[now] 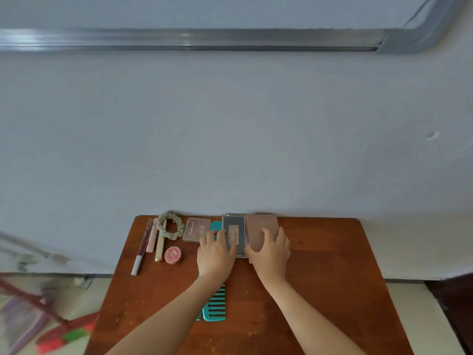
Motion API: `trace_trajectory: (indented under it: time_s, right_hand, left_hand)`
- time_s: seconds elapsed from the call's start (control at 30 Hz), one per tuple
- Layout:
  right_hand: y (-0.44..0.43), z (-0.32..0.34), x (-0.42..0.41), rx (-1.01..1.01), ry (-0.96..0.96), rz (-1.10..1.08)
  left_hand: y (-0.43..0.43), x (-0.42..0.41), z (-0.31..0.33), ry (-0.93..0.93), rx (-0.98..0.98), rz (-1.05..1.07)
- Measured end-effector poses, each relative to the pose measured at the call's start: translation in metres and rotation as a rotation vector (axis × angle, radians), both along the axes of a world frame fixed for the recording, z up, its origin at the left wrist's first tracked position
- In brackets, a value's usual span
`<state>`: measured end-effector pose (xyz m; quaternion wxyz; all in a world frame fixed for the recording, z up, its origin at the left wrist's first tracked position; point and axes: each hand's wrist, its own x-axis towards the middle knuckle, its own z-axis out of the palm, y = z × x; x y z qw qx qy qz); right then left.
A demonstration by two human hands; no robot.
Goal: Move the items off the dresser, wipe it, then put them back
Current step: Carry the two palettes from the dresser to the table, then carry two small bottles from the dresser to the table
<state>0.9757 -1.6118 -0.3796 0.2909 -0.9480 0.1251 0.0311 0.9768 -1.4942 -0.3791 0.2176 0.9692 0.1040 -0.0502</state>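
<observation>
On the brown wooden dresser (320, 265) against the wall lie two flat cases side by side: a grey one (234, 224) and a dusty-pink one (258, 226). My left hand (216, 254) rests on the grey case with fingers spread. My right hand (271, 252) holds the near end of the pink case. A teal wide-tooth comb (215, 303) lies partly under my left hand and forearm. To the left sit a pink square palette (195, 229), a round red tin (173, 255), a green scrunchie (171, 224) and three slim cosmetic tubes (149, 242).
The dresser's right half is bare wood. A blue-grey wall rises directly behind it. On the floor at the lower left lies a broom with a red and green head (64, 334). A dark object stands at the far right edge.
</observation>
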Motion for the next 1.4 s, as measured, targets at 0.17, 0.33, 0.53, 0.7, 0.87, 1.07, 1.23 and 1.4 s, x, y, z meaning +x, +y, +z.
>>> trace_trajectory:
  time_s: [0.17, 0.33, 0.53, 0.7, 0.87, 1.07, 1.23, 1.4]
  right_hand:
    - [-0.001, 0.002, -0.001, -0.049, 0.067, 0.034]
    - [-0.004, 0.014, -0.009, -0.096, 0.112, 0.085]
    - [-0.008, 0.039, -0.027, -0.119, 0.031, 0.085]
    - [-0.009, 0.059, -0.041, -0.137, -0.056, 0.094]
    - [-0.015, 0.068, -0.065, -0.161, -0.08, 0.097]
    - [-0.032, 0.065, -0.096, -0.204, -0.069, 0.082]
    - [-0.048, 0.049, -0.129, -0.24, -0.02, 0.028]
    - [-0.046, 0.038, -0.171, -0.225, 0.04, -0.094]
  left_hand:
    - [0.014, -0.013, -0.002, 0.011, -0.003, -0.024]
    - [0.027, -0.03, 0.011, 0.002, -0.031, -0.016]
    - [0.045, -0.045, 0.036, -0.069, -0.038, -0.016]
    - [0.054, -0.052, 0.061, -0.147, -0.004, -0.037]
    - [0.054, -0.066, 0.078, -0.212, 0.039, -0.079]
    - [0.044, -0.08, 0.071, -0.202, 0.024, -0.166]
    - [0.029, -0.098, 0.053, -0.117, 0.075, -0.253]
    - [0.024, -0.11, 0.045, -0.073, 0.02, -0.379]
